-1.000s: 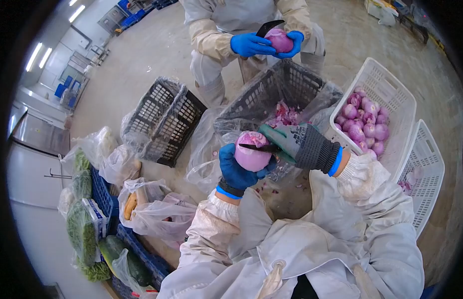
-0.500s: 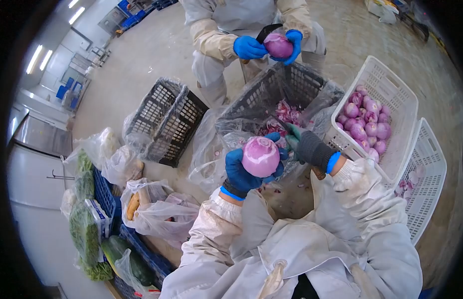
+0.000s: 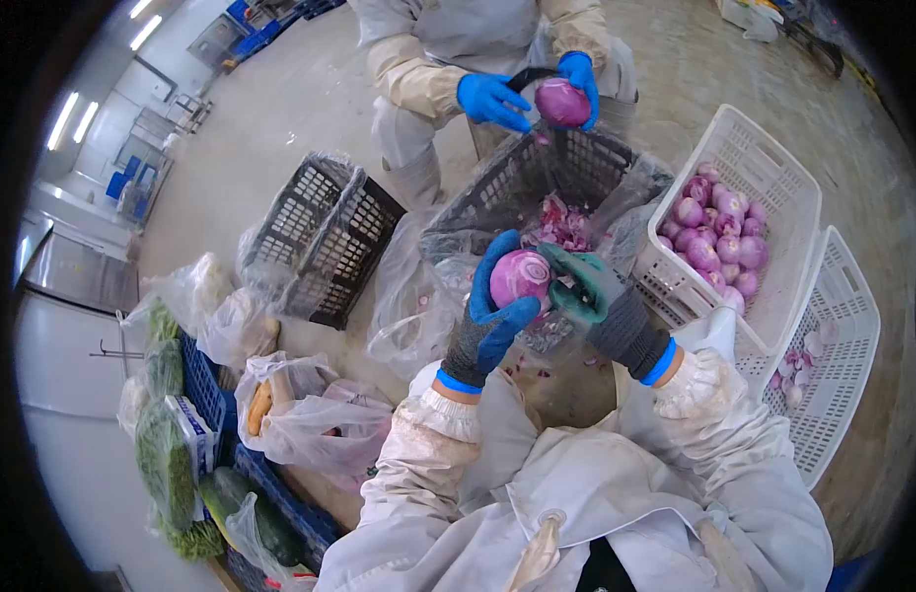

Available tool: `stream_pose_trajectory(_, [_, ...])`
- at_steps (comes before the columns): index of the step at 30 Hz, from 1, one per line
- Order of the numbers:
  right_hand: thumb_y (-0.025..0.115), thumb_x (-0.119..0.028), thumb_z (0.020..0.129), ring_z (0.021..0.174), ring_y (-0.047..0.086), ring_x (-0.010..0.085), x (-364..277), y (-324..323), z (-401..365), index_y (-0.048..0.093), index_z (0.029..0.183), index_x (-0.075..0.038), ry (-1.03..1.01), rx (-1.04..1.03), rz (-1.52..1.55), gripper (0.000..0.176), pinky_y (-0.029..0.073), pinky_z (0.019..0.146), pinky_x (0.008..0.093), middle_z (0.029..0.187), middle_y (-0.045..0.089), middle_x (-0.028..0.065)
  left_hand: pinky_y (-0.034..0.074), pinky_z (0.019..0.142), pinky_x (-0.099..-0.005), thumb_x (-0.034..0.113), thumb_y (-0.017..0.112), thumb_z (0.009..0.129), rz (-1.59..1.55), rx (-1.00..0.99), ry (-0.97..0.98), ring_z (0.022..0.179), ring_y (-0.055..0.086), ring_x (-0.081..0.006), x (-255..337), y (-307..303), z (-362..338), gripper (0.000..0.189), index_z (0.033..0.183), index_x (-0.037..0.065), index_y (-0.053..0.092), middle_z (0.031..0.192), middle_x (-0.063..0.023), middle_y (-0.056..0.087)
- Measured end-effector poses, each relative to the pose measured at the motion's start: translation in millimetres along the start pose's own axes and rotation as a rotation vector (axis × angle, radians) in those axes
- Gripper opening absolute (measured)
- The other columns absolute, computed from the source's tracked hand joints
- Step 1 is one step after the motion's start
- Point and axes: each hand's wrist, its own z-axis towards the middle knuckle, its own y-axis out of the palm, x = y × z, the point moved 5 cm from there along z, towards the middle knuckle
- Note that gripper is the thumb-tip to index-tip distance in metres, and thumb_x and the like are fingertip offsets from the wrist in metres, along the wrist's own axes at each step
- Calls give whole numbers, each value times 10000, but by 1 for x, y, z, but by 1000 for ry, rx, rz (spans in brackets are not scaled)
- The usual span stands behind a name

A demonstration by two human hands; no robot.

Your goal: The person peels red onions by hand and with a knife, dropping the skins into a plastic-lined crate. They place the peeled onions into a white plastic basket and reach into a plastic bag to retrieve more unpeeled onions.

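My left hand point(image 3: 477, 326), in a blue-palmed glove, is closed around a purple onion point(image 3: 518, 280) above the front edge of a plastic-lined black crate point(image 3: 487, 197). Right beside the onion is my right hand point(image 3: 614, 314), in a green and grey glove with its fingers curled. It holds a knife, mostly hidden by the glove now; its brown handle end showed earlier. Purple onion skins point(image 3: 561, 223) lie in the crate. More scraps are on the floor below my hands.
Opposite, a person's blue-gloved hands point(image 3: 492, 100) hold a dark knife point(image 3: 530, 76) and another onion point(image 3: 562, 103). To the right stand a white crate of onions point(image 3: 724, 242) and a second white crate point(image 3: 841, 345) with some pieces. Left are a black crate point(image 3: 325, 242) and bagged vegetables point(image 3: 315, 405).
My left hand has turned the onion, so its pale ringed end faces right. My right hand has come in against it, the knife handle now out of sight. The other person's hands have spread slightly.
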Motion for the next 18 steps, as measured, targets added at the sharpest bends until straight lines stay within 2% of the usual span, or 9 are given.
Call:
stream_pose_trajectory(4, [629,-194,862,945,611,327,-2,-7,-6,477,1306,-25,23,79,-1,498,475,823,385,1114,588,188,371,1044,-336,230,762,736,44,6,45,1218,470,-216,7,2,0,840,1420,34,314,1339,-105,447])
stream_pose_trajectory(6, [630,-267,867,871,620,359,-18,-5,-7,442,1326,-11,-203,111,-149,558,480,786,407,1034,619,191,370,1046,-338,202,773,724,266,117,120,1222,467,-218,5,-4,0,832,1405,27,329,1335,-111,452])
stream_pose_trajectory(7, [630,-267,867,871,620,359,-23,-7,-9,442,1326,-11,-200,111,-152,558,480,786,407,1034,619,191,370,1046,-338,202,773,724,262,115,118,1222,467,-218,3,-6,1,832,1405,27,329,1335,-111,452])
stream_pose_trajectory(9, [620,-307,873,798,628,372,-37,-3,-12,400,1351,-1,-234,-14,-438,609,479,751,437,955,639,191,366,1047,-337,146,762,718,440,118,184,1220,464,-215,6,-9,2,813,1400,26,336,1337,-112,450])
stream_pose_trajectory(12, [599,-320,884,765,628,366,-29,3,-10,370,1382,-35,-128,-69,-362,618,480,693,444,927,642,193,370,1043,-335,145,750,726,318,104,187,1211,471,-211,8,-6,1,793,1395,25,341,1335,-113,449])
stream_pose_trajectory(16, [571,-302,908,695,624,318,-2,-2,-6,369,1394,-74,-166,-10,-488,574,481,630,413,894,634,181,385,1028,-324,130,746,722,267,123,64,1203,477,-204,4,-10,-2,796,1399,29,339,1325,-105,456])
stream_pose_trajectory(18, [545,-270,930,649,602,265,42,-9,0,413,1371,-95,402,30,118,493,476,591,379,863,631,160,432,998,-370,137,739,726,163,136,65,1188,494,-213,8,-9,-3,808,1414,47,324,1290,-107,482])
